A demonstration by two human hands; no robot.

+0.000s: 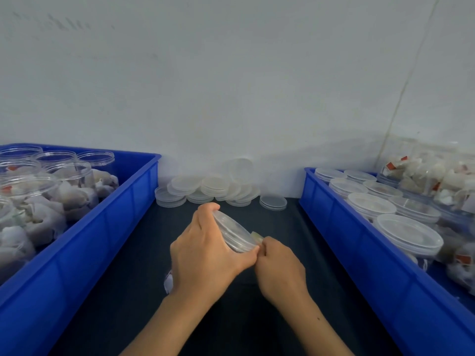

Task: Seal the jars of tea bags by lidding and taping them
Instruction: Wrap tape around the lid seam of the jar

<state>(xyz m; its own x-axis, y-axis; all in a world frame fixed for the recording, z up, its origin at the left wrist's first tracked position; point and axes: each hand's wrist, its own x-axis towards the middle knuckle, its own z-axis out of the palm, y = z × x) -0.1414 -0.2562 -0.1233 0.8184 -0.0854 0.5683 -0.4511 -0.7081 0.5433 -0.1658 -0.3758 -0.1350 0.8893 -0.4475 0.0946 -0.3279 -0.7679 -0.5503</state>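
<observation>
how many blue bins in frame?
2. One blue bin on the left holds open jars of tea bags; the other blue bin on the right holds lidded jars. Both run past the frame edges, so more could sit out of view.

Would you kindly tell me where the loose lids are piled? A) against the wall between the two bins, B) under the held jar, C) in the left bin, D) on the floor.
A: the loose lids lie heaped against the wall, between the left bin and the right bin.
</observation>
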